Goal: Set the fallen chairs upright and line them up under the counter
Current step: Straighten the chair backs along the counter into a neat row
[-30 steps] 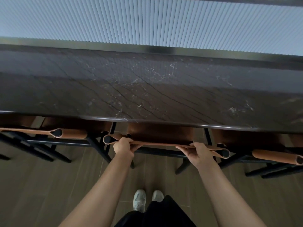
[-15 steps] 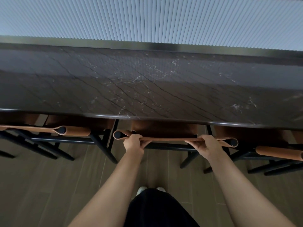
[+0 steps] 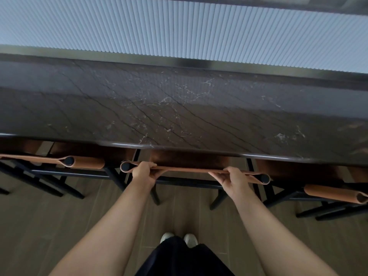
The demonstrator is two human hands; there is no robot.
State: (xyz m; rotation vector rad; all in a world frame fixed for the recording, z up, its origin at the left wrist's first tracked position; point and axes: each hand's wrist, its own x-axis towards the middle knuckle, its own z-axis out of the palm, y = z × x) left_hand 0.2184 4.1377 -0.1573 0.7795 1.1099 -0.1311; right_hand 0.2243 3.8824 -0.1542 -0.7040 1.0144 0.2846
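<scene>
Straight ahead an upright chair with a tan leather backrest [image 3: 187, 169] and black frame stands with its seat under the dark marble counter [image 3: 179, 108]. My left hand [image 3: 143, 172] grips the backrest near its left end. My right hand [image 3: 233, 179] grips it near the right end. A second upright chair [image 3: 79, 162] stands to the left, its seat also under the counter. A third chair [image 3: 330, 194] stands to the right, its backrest angled and farther out from the counter edge.
The counter's front edge [image 3: 199, 151] runs across the whole view above the seats. A ribbed white wall [image 3: 179, 26] rises behind it. Wood-look floor [image 3: 49, 226] lies below, and my white shoes [image 3: 179, 238] stand just behind the middle chair.
The middle chair has slid forward toward the counter with both hands on its backrest, and I have stepped closer behind it.
</scene>
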